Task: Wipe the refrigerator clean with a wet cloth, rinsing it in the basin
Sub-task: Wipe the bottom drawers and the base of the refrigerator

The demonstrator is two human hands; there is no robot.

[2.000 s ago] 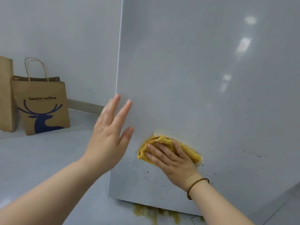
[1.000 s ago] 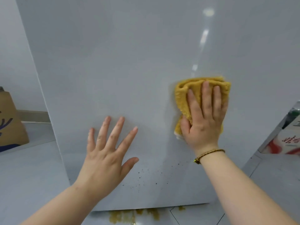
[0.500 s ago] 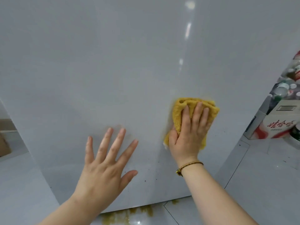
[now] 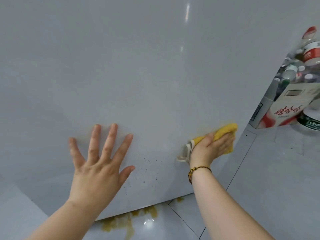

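Left hand point(image 4: 98, 170) is planted flat on the grey refrigerator point(image 4: 138, 66) panel, lower left of centre, grip wide apart, all fingers straight and splayed. Over at lower right, the right hand point(image 4: 210, 148) has the yellow cloth point(image 4: 225, 130) pressed against the same panel close to its right edge, grip clamped on the bunched fabric, thumb laid across the top. A pale hem of the cloth trails out beside the wrist, just above a dark beaded bracelet point(image 4: 199, 170). Between the two hands, dark specks point(image 4: 150, 167) dot the panel. Below its bottom edge a yellow-brown spill point(image 4: 128, 220) sits on the tiled floor point(image 4: 277, 187). Far right, a white carton point(image 4: 284, 110) with red characters, and plastic bottles point(image 4: 310, 51) above it.
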